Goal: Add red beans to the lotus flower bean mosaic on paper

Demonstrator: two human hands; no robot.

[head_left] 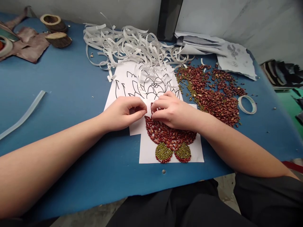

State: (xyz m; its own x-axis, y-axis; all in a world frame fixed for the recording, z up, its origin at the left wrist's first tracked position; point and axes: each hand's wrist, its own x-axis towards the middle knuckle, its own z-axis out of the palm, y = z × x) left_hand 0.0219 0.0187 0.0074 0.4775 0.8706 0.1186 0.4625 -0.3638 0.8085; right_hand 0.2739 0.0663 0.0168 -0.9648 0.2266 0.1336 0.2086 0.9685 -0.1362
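A white sheet (147, 154) bears a shape made of red beans (163, 135) with two round patches of green beans (163, 152) at its lower end. My left hand (127, 113) is at the upper left of this shape, thumb and fingertips pinched together; anything between them is too small to make out. Over the upper part of the bean shape is my right hand (169, 110), fingers curled down, with the fingertips close to the beans and partly hidden. Beyond both hands lies a paper with black line drawings (123, 90).
Curled white paper strips (127, 44) cover the drawing's far edge. Loose red and green beans (215, 97) spread at the right, beside a tape roll (247, 104) and crumpled paper (236, 60). Wooden pieces (58, 40) and brown scraps (30, 47) lie far left, a pale strip (23, 115) nearer.
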